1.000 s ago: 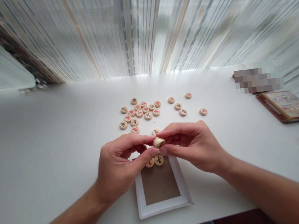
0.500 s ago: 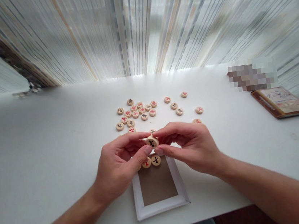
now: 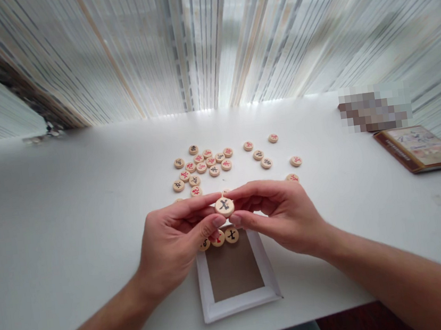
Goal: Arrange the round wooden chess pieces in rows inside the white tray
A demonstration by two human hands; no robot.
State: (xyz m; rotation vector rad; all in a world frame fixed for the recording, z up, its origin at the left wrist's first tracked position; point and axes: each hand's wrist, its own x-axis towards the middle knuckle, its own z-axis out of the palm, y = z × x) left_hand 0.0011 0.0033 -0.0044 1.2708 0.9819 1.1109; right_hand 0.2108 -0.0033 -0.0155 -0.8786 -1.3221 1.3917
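Between the fingertips of my left hand [image 3: 177, 240] and my right hand [image 3: 278, 211] is a round wooden Chinese chess piece [image 3: 224, 206] with a black character, its marked face tilted up toward me. Both hands are closed on it in a pinch, thumbs at its near edge. Just below lies a shallow white-rimmed tray [image 3: 242, 308] with a brown floor. At its far end sit a black-marked piece [image 3: 232, 235] and a red-marked piece [image 3: 217, 238] in a row, with another black-marked piece [image 3: 203, 244] partly behind my left thumb.
Beyond my hands, several loose chess pieces [image 3: 211, 161] with red or black characters lie on the white table [image 3: 90, 213]. A few more pieces [image 3: 258, 155] spread to the right. A brown-edged book or box [image 3: 419, 148] lies at the right, by a blurred-out object [image 3: 372, 110]. Striped curtains [image 3: 197, 44] hang behind.
The chess piece in my fingers has turned slightly, so its black character faces me more fully. Both hands stay nearly in place, and the view has shifted a little.
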